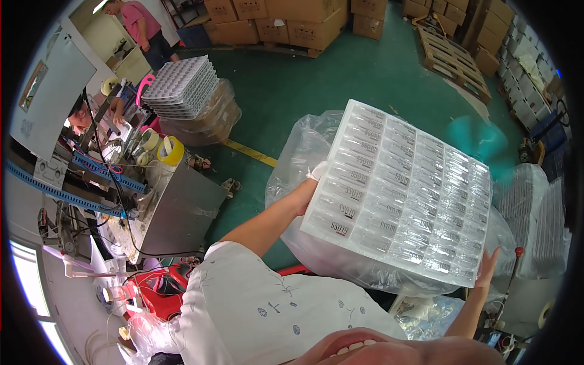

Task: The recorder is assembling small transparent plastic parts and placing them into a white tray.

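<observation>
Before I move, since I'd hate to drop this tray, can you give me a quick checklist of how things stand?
1. Left hand on the tray: ok, at its left edge.
2. Right hand on the tray: ok, at the near right corner.
3. Every pocket filled: cannot tell, glare hides some of the clear packs.
4. Plastic bag not touching the tray: cannot tell, the tray hides much of it.
5. Person in pink away from the tray: ok, far off beyond the stacked trays.
</observation>
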Demonstrator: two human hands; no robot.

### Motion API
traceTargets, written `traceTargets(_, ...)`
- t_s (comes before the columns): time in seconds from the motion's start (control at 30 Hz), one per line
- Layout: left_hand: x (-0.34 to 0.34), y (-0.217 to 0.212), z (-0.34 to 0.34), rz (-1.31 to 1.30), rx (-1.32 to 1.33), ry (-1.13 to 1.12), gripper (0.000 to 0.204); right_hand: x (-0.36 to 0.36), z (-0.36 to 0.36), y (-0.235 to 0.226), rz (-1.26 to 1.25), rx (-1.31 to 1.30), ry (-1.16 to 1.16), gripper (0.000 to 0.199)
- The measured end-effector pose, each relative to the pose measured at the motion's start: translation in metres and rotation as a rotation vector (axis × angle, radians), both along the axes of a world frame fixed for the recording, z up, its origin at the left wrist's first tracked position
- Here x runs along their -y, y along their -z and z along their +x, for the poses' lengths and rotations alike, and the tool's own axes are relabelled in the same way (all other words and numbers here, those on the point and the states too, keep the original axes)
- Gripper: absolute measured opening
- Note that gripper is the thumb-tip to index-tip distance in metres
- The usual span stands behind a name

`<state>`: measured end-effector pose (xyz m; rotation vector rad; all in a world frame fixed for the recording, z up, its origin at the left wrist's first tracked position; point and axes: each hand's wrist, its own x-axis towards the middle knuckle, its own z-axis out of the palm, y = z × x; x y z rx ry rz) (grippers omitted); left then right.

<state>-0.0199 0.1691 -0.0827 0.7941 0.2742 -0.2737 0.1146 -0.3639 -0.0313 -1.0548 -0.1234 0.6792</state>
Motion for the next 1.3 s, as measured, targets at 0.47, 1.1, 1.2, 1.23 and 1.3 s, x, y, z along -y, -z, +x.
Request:
traceTargets(0.47, -0.004, 0.011, -0.017, 0.697, -0.095, -0.297, 0.059, 0.007, -0.03, 0.008, -0.231, -0.04, 0.25, 0.075)
traceTargets(1.1, 0.252, -0.024, -0.059, 0.557, 0.991, 0.58, 0.036, -0.003, -0.254, -0.019, -0.963, 0.265, 0.652, 0.039)
traceTargets(1.2, 0.295, -0.025, -0.054, 0.397, 0.771, 0.835, 0.025, 0.001, -0.301, -0.03, -1.066, 0.095, 0.751, 0.036)
traceTargets(1.23, 0.308, -0.028, -0.056, 0.361, 0.709, 0.889, 0.023, 0.013, -0.319, -0.019, -1.016, 0.114, 0.72, 0.036)
traceTargets(1.3, 0.335, -0.015, -0.059, 0.342, 0.746, 0.925, 0.024, 0.01, -0.354, -0.019, -0.999, 0.008, 0.771, 0.037)
